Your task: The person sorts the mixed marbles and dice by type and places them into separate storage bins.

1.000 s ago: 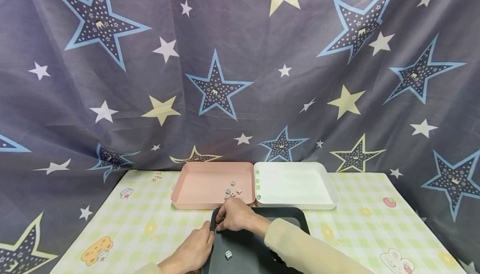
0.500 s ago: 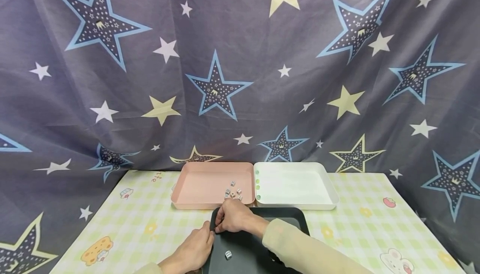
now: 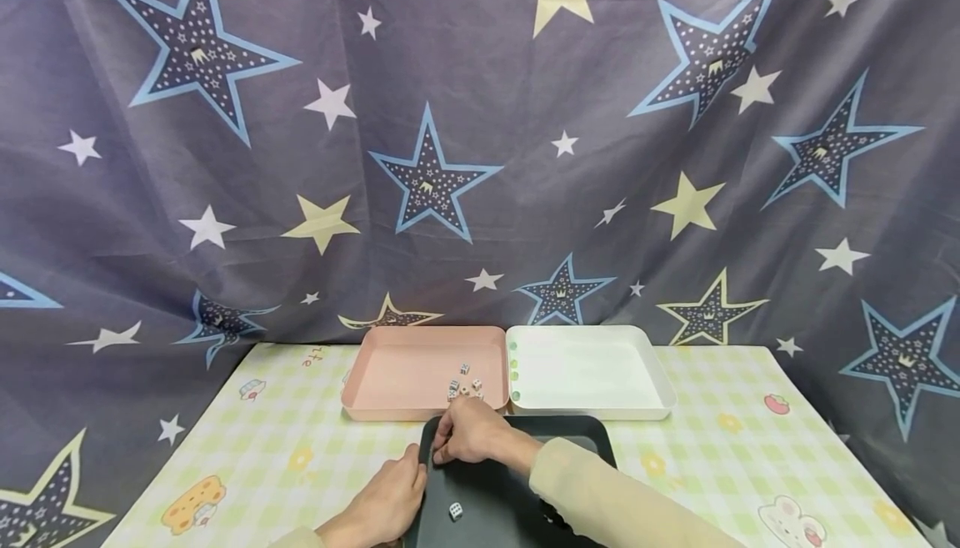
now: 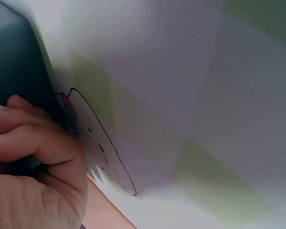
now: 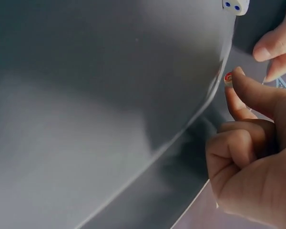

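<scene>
In the head view my right hand (image 3: 474, 433) reaches into the far left corner of the dark tray (image 3: 495, 502). Its thumb and index finger pinch a small die (image 5: 228, 79) with a red mark, seen in the right wrist view close over the tray's wall. The other right fingers are curled in. My left hand (image 3: 384, 500) grips the tray's left rim from outside, its fingers bent in the left wrist view. A white die with dark dots (image 3: 456, 511) lies on the tray floor near that side.
Behind the dark tray stand a pink tray (image 3: 420, 356) and a white tray (image 3: 592, 364), side by side. Several small dice (image 3: 465, 369) lie in the pink tray's right part. A green checked cloth (image 3: 285, 414) covers the table, and a star-patterned curtain (image 3: 525, 223) hangs behind.
</scene>
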`<state>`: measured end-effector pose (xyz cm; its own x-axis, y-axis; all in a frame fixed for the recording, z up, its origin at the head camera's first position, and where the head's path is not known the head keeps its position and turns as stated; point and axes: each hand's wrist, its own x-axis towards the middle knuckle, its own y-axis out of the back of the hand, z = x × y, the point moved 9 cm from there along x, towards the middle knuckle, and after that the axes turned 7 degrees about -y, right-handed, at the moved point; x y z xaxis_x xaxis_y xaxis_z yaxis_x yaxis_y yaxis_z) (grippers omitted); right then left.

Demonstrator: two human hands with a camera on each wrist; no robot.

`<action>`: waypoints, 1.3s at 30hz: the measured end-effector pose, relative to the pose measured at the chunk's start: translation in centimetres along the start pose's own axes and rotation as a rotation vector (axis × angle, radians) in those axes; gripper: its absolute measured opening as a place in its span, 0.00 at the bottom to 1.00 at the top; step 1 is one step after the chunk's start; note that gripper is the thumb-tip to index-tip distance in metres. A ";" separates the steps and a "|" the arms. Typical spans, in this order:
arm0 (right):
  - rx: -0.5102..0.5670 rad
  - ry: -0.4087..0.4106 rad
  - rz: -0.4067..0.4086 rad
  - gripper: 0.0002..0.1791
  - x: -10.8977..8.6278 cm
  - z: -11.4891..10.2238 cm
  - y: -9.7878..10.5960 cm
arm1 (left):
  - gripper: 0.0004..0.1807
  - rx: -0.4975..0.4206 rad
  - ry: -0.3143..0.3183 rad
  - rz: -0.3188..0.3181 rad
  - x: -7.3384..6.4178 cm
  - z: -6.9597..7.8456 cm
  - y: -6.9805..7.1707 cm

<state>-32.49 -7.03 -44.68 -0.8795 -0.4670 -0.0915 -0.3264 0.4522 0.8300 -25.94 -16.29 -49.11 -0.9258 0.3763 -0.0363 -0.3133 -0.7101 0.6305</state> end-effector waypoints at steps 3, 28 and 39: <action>0.017 0.011 0.017 0.10 -0.2 0.2 0.5 | 0.10 -0.005 0.000 -0.002 0.0 0.0 0.0; 0.205 -0.010 0.139 0.06 -1.0 3.6 6.8 | 0.11 0.058 -0.018 0.021 0.0 0.4 0.0; 0.210 -0.105 0.178 0.04 -0.5 6.9 9.5 | 0.12 0.053 -0.026 0.029 0.0 0.5 -0.1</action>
<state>-37.52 2.75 -40.59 -0.9568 -0.2902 -0.0206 -0.2191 0.6723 0.7071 -25.79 -15.97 -48.75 -0.9285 0.3713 0.0024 -0.2739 -0.6891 0.6709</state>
